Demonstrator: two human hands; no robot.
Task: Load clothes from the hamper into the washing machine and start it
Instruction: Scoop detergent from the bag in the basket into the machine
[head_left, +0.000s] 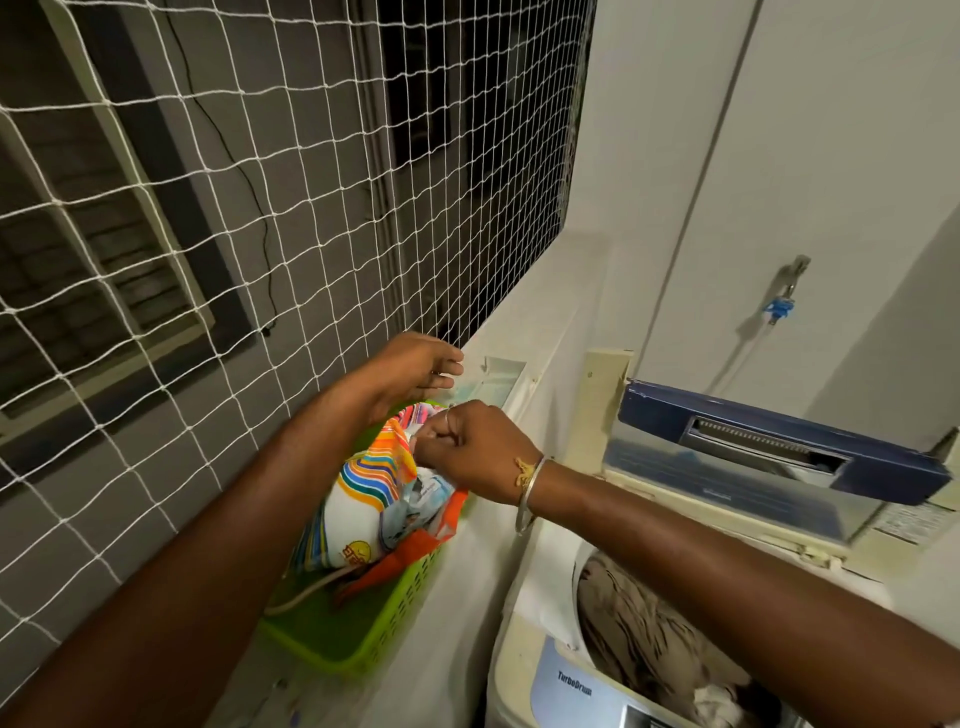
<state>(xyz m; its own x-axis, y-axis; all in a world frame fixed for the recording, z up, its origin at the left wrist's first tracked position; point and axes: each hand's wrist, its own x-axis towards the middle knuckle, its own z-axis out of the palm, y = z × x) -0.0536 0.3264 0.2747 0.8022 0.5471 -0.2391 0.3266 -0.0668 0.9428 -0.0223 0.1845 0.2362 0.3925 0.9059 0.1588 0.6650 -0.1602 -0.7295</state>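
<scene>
**Laundry corner: hamper, two hands, top-loading washer**

- White net (208, 260): stretched across the opening at far left.
- Green hamper (363, 639): perforated plastic, standing on the pale ledge (467, 571) between the net and the washer. It holds a heap of clothes topped by a rainbow-striped cloth (374, 478), with orange fabric along its right side.
- Left hand (415, 369): above the hamper's far end, close to the net. Fingers loosely extended, holding nothing.
- Right hand (478, 452): over the heap, fingers curled and pinching a pale printed garment (415, 499) at its top. A metal bangle (530, 493) sits at the wrist.
- Washing machine (524, 675): just beside the ledge at lower right. Its blue lid (779, 447) is raised, and brown-and-cream striped laundry (639, 623) lies in the drum.
- Wall tap (784, 296): blue fitting, on the wall above the lid.
</scene>
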